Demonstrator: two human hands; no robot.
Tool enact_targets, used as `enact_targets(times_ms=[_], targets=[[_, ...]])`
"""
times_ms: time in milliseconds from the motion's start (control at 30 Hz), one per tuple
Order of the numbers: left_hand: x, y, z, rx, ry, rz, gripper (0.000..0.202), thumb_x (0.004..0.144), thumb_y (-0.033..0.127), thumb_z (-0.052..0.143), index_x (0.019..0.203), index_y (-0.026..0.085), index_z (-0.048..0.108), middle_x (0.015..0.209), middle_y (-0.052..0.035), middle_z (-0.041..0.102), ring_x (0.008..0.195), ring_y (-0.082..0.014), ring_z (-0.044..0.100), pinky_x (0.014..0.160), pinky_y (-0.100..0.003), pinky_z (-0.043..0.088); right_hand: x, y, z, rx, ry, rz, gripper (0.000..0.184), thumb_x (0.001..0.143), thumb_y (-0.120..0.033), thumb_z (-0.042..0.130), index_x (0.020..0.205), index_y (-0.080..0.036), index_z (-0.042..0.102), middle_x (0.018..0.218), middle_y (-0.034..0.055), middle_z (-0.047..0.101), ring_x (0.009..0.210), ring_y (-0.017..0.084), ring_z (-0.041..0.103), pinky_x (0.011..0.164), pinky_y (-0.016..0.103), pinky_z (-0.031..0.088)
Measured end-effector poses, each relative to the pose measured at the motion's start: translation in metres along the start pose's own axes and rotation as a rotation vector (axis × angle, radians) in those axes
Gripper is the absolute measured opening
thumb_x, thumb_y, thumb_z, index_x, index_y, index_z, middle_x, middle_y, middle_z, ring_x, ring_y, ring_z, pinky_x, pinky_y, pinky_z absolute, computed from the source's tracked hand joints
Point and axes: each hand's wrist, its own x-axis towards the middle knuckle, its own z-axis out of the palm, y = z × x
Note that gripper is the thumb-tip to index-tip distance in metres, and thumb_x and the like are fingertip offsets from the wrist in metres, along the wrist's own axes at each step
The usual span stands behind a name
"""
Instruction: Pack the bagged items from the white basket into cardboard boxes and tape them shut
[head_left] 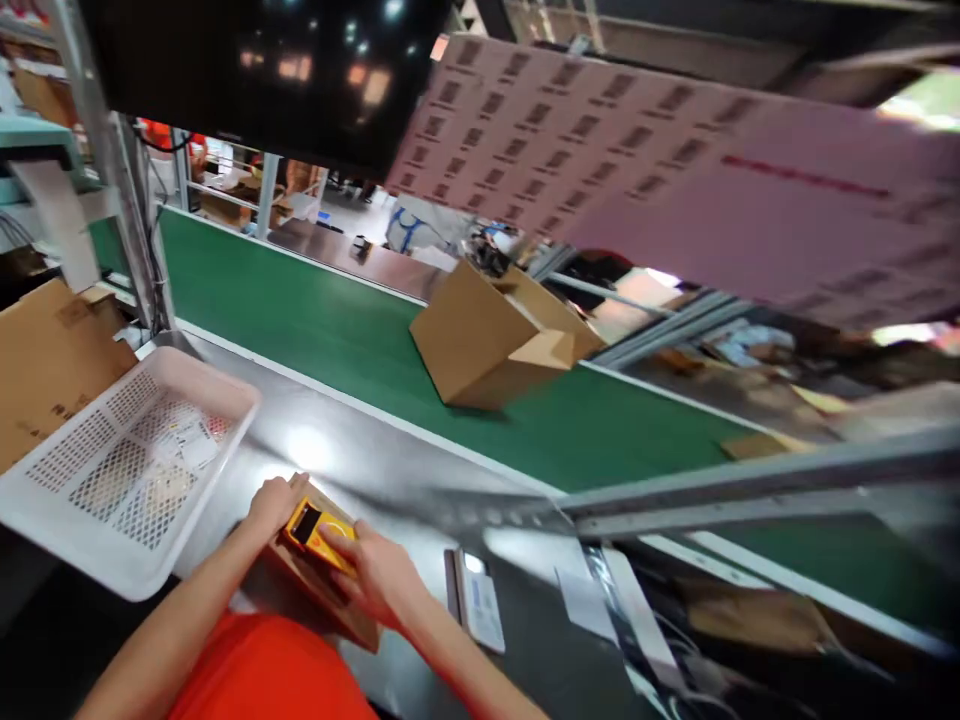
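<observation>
A brown cardboard box point(352, 615) rests on the metal table close to my body. My left hand point(274, 503) is closed over the box's far left edge. In my right hand point(382, 575) is a yellow handheld device point(324, 530) with a dark window, held over the top of the box. The thumb lies along the device's upper face, and the other fingers are partly hidden behind it. What kind of device it is I cannot make out.
A white plastic basket point(135, 575) with small packets stands at left, beside a cardboard carton point(60, 365). Beyond the table, an open carton point(480, 340) sits on a green conveyor belt point(300, 300). A phone-like device point(480, 605) lies right. A monitor point(262, 80) and barcode sheet point(562, 150) hang above.
</observation>
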Motion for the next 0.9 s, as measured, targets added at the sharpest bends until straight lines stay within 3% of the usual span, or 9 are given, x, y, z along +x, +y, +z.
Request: enact_targets(times_ms=[100, 200, 433, 600, 767, 900], targets=[[-0.005, 0.002, -0.011, 0.130, 0.012, 0.034, 0.085, 0.109, 0.069, 0.022, 0.118, 0.004, 0.077, 0.118, -0.0294, 0.073, 0.118, -0.0379, 0.071, 0.094, -0.039, 0.050, -0.010, 0.008, -0.009, 0.006, 0.018, -0.027, 0.061, 0.096, -0.038, 0.062, 0.156, -0.040, 0.057, 0.128, 0.0169, 0.067, 0.104, 0.037, 0.071, 0.087, 0.044, 0.056], [-0.007, 0.005, -0.017, 0.224, 0.033, 0.054, 0.087, 0.110, 0.068, 0.017, 0.112, 0.005, 0.078, 0.115, -0.0297, 0.073, 0.116, -0.0381, 0.072, 0.092, -0.039, 0.050, -0.041, 0.039, 0.002, 0.019, 0.057, -0.039, 0.058, 0.096, -0.039, 0.061, 0.153, -0.040, 0.060, 0.124, 0.0165, 0.068, 0.098, 0.036, 0.071, 0.081, 0.042, 0.055], [-0.007, 0.010, -0.019, 0.342, 0.069, 0.072, 0.087, 0.111, 0.066, 0.014, 0.107, 0.007, 0.078, 0.112, -0.0271, 0.075, 0.114, -0.0394, 0.071, 0.090, -0.040, 0.048, -0.157, 0.135, 0.071, 0.059, 0.116, 0.052, 0.063, 0.092, -0.030, 0.065, 0.154, -0.040, 0.061, 0.105, 0.0134, 0.063, 0.083, 0.030, 0.068, 0.072, 0.036, 0.047], [-0.011, 0.028, -0.026, 0.527, 0.061, 0.055, 0.076, 0.113, 0.052, 0.013, 0.126, 0.008, 0.075, 0.121, -0.0256, 0.073, 0.118, -0.0392, 0.069, 0.095, -0.041, 0.048, -0.207, 0.175, 0.107, 0.122, 0.206, 0.062, 0.058, 0.085, -0.020, 0.068, 0.141, -0.036, 0.071, 0.102, 0.0124, 0.061, 0.080, 0.025, 0.061, 0.071, 0.034, 0.042], [-0.008, 0.032, -0.028, 0.613, 0.062, -0.006, 0.085, 0.111, 0.057, 0.007, 0.115, 0.007, 0.076, 0.119, -0.0260, 0.073, 0.120, -0.0439, 0.067, 0.099, -0.045, 0.047, -0.220, 0.196, 0.132, 0.174, 0.270, 0.063, 0.062, 0.089, -0.018, 0.065, 0.148, -0.040, 0.066, 0.103, 0.0120, 0.061, 0.079, 0.023, 0.057, 0.074, 0.034, 0.041], [0.002, 0.024, -0.027, 0.619, 0.078, -0.023, 0.091, 0.108, 0.062, 0.002, 0.119, 0.009, 0.075, 0.120, -0.0264, 0.073, 0.121, -0.0449, 0.066, 0.099, -0.047, 0.048, -0.191, 0.203, 0.152, 0.205, 0.181, 0.059, 0.067, 0.091, -0.019, 0.068, 0.154, -0.042, 0.060, 0.111, 0.0134, 0.063, 0.091, 0.027, 0.063, 0.083, 0.038, 0.047]])
